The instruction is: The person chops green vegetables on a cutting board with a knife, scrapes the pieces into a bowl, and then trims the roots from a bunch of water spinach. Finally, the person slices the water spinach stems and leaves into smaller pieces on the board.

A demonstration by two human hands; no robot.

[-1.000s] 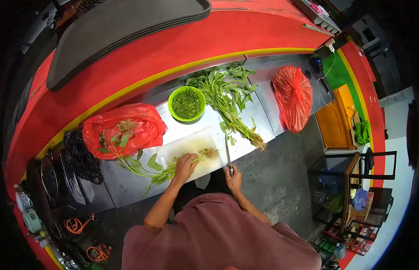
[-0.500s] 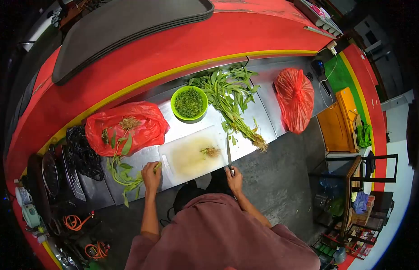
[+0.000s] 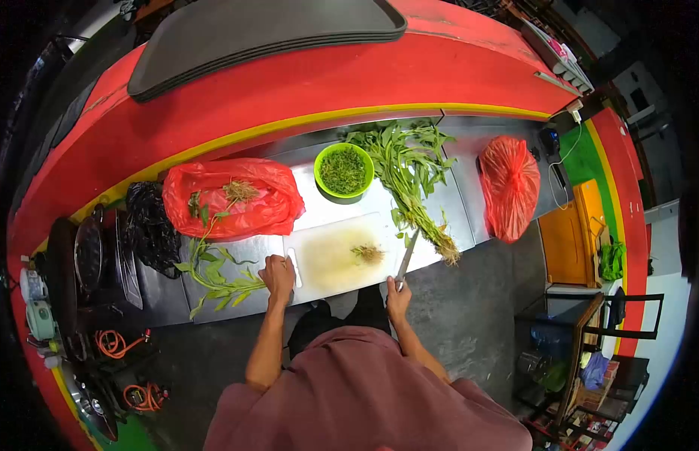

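My left hand point(image 3: 278, 278) is closed at the left edge of the white cutting board point(image 3: 338, 280), around the stem ends of leafy greens point(image 3: 225, 284). Their leaves trail leftward over the metal counter. In my right hand point(image 3: 398, 297) is a knife point(image 3: 407, 257), its blade pointing away from me beside the board's right edge. A clump of cut-off roots point(image 3: 368, 254) lies on the board. Behind the board stands a lime-green bowl point(image 3: 318, 174) of chopped greens point(image 3: 342, 169). A bunch of rooted greens point(image 3: 413, 188) lies right of the bowl.
An opened red plastic bag point(image 3: 278, 203) with root trimmings point(image 3: 240, 192) sits at the back left, beside a black bag point(image 3: 150, 229). A tied red bag point(image 3: 509, 188) stands on the right. Dark trays point(image 3: 267, 34) rest on the red ledge point(image 3: 454, 64) behind.
The view has shifted, so the counter sits slightly further right in the picture. My left hand has turned and come against the board's left edge. My right hand still holds the knife.
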